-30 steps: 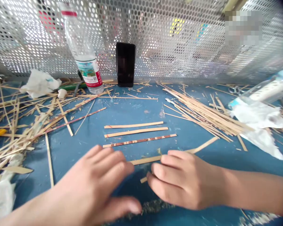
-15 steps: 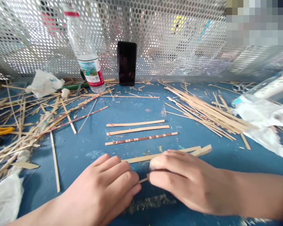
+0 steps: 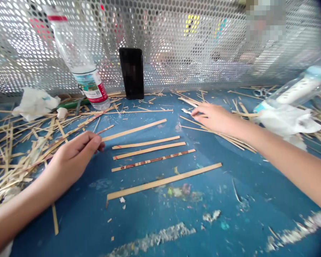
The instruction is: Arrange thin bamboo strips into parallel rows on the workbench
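Observation:
My left hand (image 3: 82,150) is closed, thumb against fingers, on the near end of a thin bamboo strip (image 3: 135,130) that points away to the right. Below that strip lie two plain strips with red marks, one of them a bamboo strip (image 3: 149,151), and a brown-patterned strip (image 3: 155,160). Nearer me rests a longer, wider strip (image 3: 163,182) with a bent left end. Over the right-hand pile of bamboo strips (image 3: 237,142) stretches my right hand (image 3: 214,116), its fingers apart near a white-tipped piece (image 3: 186,111). Whether the fingertips touch the strips cannot be made out.
A water bottle (image 3: 89,85) and an upright black phone (image 3: 132,75) stand before a perforated metal screen (image 3: 160,35). Scrap strips (image 3: 13,139) and crumpled tissue (image 3: 34,103) cover the left side. On the right are a clear container (image 3: 291,92), white tissue (image 3: 286,123) and scissors (image 3: 260,92).
Both hands have left the near middle. My left hand has moved left and away with a strip; my right hand has gone forward to the pile. The view has shifted slightly.

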{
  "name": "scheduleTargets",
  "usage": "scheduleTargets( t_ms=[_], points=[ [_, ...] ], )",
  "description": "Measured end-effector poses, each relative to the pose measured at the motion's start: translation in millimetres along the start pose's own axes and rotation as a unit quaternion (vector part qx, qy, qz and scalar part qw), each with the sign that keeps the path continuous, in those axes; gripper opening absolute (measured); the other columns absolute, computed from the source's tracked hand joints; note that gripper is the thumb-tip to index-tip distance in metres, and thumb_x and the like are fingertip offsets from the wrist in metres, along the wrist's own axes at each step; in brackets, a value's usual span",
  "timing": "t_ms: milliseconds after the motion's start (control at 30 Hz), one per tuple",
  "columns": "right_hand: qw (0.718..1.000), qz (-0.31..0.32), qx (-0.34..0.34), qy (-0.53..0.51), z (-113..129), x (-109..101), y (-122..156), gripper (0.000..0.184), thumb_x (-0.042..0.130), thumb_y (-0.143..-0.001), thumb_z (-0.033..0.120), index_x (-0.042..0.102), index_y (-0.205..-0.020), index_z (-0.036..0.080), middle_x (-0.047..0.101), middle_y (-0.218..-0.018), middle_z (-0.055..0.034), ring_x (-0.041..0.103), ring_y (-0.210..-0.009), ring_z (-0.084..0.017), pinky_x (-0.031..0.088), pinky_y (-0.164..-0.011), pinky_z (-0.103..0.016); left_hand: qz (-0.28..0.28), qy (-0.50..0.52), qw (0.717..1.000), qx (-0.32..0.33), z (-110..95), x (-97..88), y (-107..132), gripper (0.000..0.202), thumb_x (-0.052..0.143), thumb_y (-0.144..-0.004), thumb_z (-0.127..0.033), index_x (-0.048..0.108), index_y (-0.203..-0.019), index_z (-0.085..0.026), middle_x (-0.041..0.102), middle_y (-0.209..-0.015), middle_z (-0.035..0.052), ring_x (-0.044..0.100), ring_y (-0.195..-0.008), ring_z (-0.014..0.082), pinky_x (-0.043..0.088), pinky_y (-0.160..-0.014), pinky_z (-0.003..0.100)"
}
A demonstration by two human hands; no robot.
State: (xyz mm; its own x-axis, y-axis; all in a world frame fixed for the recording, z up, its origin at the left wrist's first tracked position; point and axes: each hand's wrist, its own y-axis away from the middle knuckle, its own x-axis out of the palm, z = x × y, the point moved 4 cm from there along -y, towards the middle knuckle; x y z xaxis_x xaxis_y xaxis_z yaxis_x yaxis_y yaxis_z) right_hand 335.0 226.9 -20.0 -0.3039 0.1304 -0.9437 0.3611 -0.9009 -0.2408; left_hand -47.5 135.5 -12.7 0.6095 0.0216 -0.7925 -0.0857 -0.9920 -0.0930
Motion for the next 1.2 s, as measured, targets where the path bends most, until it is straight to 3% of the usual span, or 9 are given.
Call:
scheduleTargets(
  t_ms=[67, 167, 333, 500, 667, 1000, 1200],
  points=[
    [1.000, -0.007, -0.014, 0.021, -1.6, 9.0, -0.2, 0.021, 0.056, -0.090, 0.029, 0.067, -0.105, 0.021, 0.066, -0.119, -0.0111, 0.061, -0.111, -0.031, 0.045, -0.096, -0.051, 0.021, 0.002, 1.000, 0.006, 5.0, 4.5, -3.5, 0.034, 0.041, -0.095, -0.047, 0.057, -0.082, -0.020, 0.058, -0.077, -0.0025, 0.051, -0.075, 0.0142, 0.038, -0.071, 0.023],
    [0.995, -0.034, -0.098, 0.000, 28.5, 15.2, 8.1, 0.031, 0.056, -0.094, 0.035, 0.061, -0.122, 0.023, 0.061, -0.131, -0.0099, 0.054, -0.124, -0.029, 0.037, -0.105, -0.050, 0.049, 0.013, 0.998, 0.027, 9.4, 11.3, -4.3, 0.035, 0.041, -0.097, -0.049, 0.057, -0.084, -0.020, 0.057, -0.078, -0.0030, 0.050, -0.077, 0.0141, 0.038, -0.073, 0.024],
    [0.983, -0.016, -0.183, 0.015, 72.5, 22.9, 22.3, 0.020, 0.047, -0.102, 0.032, 0.066, -0.102, 0.024, 0.070, -0.111, -0.0043, 0.061, -0.107, -0.022, 0.031, -0.097, -0.042, 0.047, 0.014, 0.998, 0.027, 13.6, 15.3, -6.3, 0.038, 0.040, -0.097, -0.052, 0.056, -0.085, -0.020, 0.057, -0.079, -0.0027, 0.050, -0.077, 0.0140, 0.038, -0.073, 0.024],
    [0.985, -0.041, -0.163, 0.027, 66.3, 31.1, 22.1, 0.021, 0.046, -0.103, 0.031, 0.066, -0.102, 0.023, 0.071, -0.106, -0.0023, 0.062, -0.102, -0.020, 0.028, -0.093, -0.039, 0.001, 0.014, 1.000, -0.013, 13.9, 12.1, -10.4, 0.040, 0.041, -0.094, -0.053, 0.063, -0.095, -0.019, 0.063, -0.083, -0.0006, 0.055, -0.080, 0.0160, 0.041, -0.074, 0.025],
    [0.990, -0.042, -0.137, 0.015, 60.2, 35.1, 21.1, 0.021, 0.048, -0.103, 0.032, 0.068, -0.102, 0.025, 0.070, -0.108, -0.0020, 0.061, -0.103, -0.020, 0.028, -0.092, -0.039, -0.020, -0.061, 0.997, -0.040, 17.1, 10.5, -9.1, 0.037, 0.046, -0.090, -0.050, 0.064, -0.113, -0.026, 0.066, -0.097, -0.0015, 0.054, -0.077, 0.0161, 0.040, -0.068, 0.027],
    [0.990, -0.060, -0.126, 0.013, 60.5, 37.2, 20.8, 0.024, 0.047, -0.102, 0.033, 0.069, -0.108, 0.026, 0.069, -0.107, -0.0040, 0.060, -0.103, -0.022, 0.030, -0.090, -0.039, -0.017, -0.105, 0.993, 0.055, 18.2, 15.2, -8.7, 0.033, 0.043, -0.092, -0.045, 0.065, -0.109, -0.027, 0.060, -0.099, 0.0003, 0.058, -0.091, 0.0201, 0.045, -0.085, 0.035],
    [0.993, -0.087, -0.076, -0.008, 57.7, 31.3, 22.9, 0.017, 0.049, -0.094, 0.022, 0.065, -0.089, 0.022, 0.069, -0.098, -0.0042, 0.062, -0.099, -0.024, 0.033, -0.089, -0.041, -0.014, -0.158, 0.984, 0.080, 9.8, 14.6, -3.7, 0.037, 0.038, -0.095, -0.043, 0.064, -0.114, -0.024, 0.060, -0.110, 0.0058, 0.054, -0.112, 0.0260, 0.041, -0.101, 0.043]
  ],
)
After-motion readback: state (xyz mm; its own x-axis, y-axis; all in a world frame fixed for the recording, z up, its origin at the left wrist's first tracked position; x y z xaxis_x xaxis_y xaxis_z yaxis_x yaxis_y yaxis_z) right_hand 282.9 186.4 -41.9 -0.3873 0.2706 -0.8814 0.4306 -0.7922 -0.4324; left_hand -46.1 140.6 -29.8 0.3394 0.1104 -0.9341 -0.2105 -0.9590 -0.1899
